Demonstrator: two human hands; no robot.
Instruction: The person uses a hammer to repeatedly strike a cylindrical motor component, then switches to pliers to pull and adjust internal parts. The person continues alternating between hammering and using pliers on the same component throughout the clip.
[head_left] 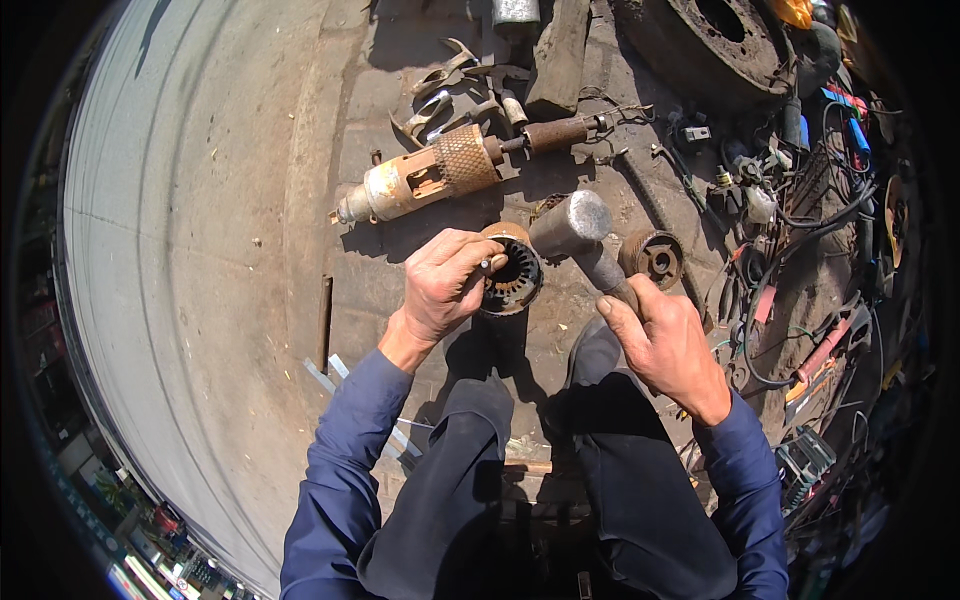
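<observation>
My right hand (pixel 668 345) is closed round the handle of a heavy hammer (pixel 578 220). Its thick, worn steel head is raised just to the right of a rusty cylindrical housing (pixel 525 297). Slots line the inside of that housing, whose open end faces up. At its left rim my left hand (pixel 440 285) pinches a thin metal pin (pixel 486 264), only the tip of which shows between thumb and fingers. Hammer and housing appear apart, though the hammer head overlaps the housing's right edge in the view.
A rusty motor-like tool (pixel 430 175) lies beyond my hands. Behind it are curved metal claws (pixel 435 100) and a wooden block (pixel 560 60). A round rusty part (pixel 652 258) sits right of the hammer. A large wheel rim (pixel 690 60), cables and hand tools crowd the right side.
</observation>
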